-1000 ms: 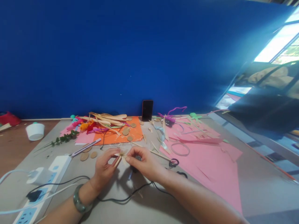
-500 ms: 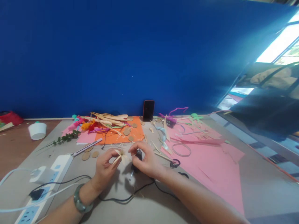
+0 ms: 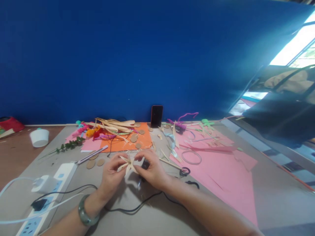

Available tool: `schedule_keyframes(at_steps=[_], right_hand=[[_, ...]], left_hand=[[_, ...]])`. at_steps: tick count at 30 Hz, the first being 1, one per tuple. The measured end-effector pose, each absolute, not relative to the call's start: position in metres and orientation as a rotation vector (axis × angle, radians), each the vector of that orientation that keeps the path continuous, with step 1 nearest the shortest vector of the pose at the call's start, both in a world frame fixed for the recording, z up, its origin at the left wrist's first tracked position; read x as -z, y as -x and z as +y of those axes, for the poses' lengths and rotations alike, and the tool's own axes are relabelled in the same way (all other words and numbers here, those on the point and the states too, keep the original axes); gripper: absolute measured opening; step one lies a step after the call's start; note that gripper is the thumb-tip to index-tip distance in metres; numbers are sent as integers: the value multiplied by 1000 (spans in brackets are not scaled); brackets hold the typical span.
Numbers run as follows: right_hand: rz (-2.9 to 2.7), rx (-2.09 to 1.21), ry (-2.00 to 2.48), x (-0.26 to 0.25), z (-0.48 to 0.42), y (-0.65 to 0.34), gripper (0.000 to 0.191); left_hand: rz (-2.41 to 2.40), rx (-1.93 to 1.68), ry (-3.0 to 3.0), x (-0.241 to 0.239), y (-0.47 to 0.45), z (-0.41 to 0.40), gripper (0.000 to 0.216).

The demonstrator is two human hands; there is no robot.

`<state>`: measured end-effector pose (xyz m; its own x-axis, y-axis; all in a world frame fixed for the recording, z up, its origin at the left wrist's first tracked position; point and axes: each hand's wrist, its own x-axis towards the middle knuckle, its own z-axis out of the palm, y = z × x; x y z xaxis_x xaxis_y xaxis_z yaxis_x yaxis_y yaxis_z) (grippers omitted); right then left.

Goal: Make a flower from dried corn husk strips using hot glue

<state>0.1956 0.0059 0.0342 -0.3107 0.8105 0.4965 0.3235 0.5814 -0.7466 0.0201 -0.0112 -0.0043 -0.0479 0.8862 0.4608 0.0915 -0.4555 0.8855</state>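
Note:
A pale flower of dried husk strips (image 3: pixel 128 164) with pointed petals is between my two hands above the grey table. My left hand (image 3: pixel 113 173) pinches it from the left, thumb and fingers closed on its petals. From the other side, my right hand (image 3: pixel 153 168) has thumb and fingertips closed on a right-hand petal. Just below the right palm is a black tool with a metal nozzle, like a glue gun (image 3: pixel 145 164), partly hidden by the fingers. Whether that hand touches the tool, I cannot tell.
A white power strip (image 3: pixel 64 173) with plugs and cables lies at left, near a utility knife (image 3: pixel 92 154) and round wooden discs (image 3: pixel 100 162). Husk strips (image 3: pixel 115 125) lie on orange paper (image 3: pixel 118 144). A phone (image 3: pixel 157 116) stands behind; pink paper (image 3: pixel 221 183) spreads right.
My right hand has moved slightly left and its fingertips now meet the flower's petals. The flower has turned a little, its petals showing more spread. My left hand stays nearly in place.

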Motion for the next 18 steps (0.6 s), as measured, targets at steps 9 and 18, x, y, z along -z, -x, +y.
schedule_keyframes(at_steps=[9,18], right_hand=[[-1975,-650,874,-26,10,-196,10],[-2082,-351,790,-22,11,-198,15]], left_hand=[[1060,-1573,-1695,0,-23,-11,7],[1112,-1623,-1803,6,-20,-13,6]])
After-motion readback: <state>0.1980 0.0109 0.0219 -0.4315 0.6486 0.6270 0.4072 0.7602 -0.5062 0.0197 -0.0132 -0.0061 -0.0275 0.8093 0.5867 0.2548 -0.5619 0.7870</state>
